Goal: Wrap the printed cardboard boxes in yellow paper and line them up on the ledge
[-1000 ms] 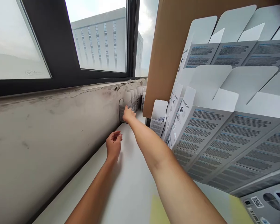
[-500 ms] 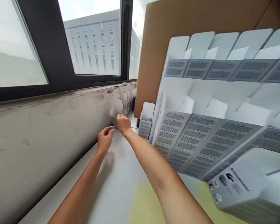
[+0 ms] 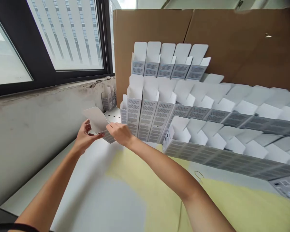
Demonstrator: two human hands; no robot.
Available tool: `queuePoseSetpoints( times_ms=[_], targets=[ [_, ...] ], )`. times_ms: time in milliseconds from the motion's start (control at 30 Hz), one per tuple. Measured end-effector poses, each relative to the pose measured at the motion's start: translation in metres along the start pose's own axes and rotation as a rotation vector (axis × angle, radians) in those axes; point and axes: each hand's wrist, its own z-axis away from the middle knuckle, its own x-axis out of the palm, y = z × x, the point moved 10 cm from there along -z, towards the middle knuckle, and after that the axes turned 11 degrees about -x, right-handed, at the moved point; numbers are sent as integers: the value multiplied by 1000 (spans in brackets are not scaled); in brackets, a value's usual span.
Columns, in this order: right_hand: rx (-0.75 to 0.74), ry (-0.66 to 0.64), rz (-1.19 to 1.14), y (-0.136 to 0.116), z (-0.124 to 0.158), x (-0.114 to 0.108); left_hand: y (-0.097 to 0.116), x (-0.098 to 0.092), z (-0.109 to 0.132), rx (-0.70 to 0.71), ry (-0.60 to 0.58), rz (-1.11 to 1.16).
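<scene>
Between my two hands is a small white-and-grey carton (image 3: 96, 117) with its top flap standing up, held above the table at the left. My left hand (image 3: 84, 137) grips its near left side, thumb along the front. On the other side, my right hand (image 3: 120, 132) pinches the carton's right edge with curled fingers. The printed lower part of the carton shows just below the hands. To the right of my right hand stand stacked rows of like cartons (image 3: 148, 114) with open tops and raised flaps.
A large brown cardboard box (image 3: 232, 48) rises behind the rows. More open cartons (image 3: 108, 98) stand in the corner by the wall. The white table (image 3: 106, 199) has yellow areas (image 3: 244, 199) and a thin yellow loop (image 3: 198, 175). The wall and window frame (image 3: 77, 75) bound the left.
My hands have brought the carton nearer, away from the group by the wall, and my left hand has closed on it. The view has swung right, showing more of the rows.
</scene>
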Motion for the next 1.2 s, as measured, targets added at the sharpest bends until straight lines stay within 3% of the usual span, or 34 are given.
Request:
queuePoseSetpoints(
  times_ms=[100, 267, 400, 500, 600, 667, 767, 833, 933, 1067, 1200],
  targets=[
    [1, -3, 6, -7, 45, -31, 20, 26, 48, 68, -106, 22],
    [22, -17, -85, -10, 128, -71, 42, 89, 117, 96, -229, 31],
    [104, 157, -240, 0, 212, -110, 36, 135, 160, 4, -289, 129],
    [399, 310, -322, 39, 296, -129, 19, 173, 194, -134, -395, 185],
    [738, 330, -448, 80, 386, -118, -4, 202, 223, -327, -434, 245],
    [870, 188, -567, 92, 434, -93, -15, 217, 236, -425, -431, 299],
    [951, -78, -674, 89, 488, -56, -31, 235, 246, -547, -410, 361],
    [967, -134, -710, 83, 510, -42, -40, 241, 248, -601, -369, 368],
    [959, -85, -739, 76, 521, -36, -48, 242, 245, -621, -316, 324],
    [888, 19, -646, 72, 513, -50, -54, 237, 238, -631, -353, 124],
    [822, 142, -598, 68, 505, -71, -56, 221, 230, -628, -343, -155]
  ],
)
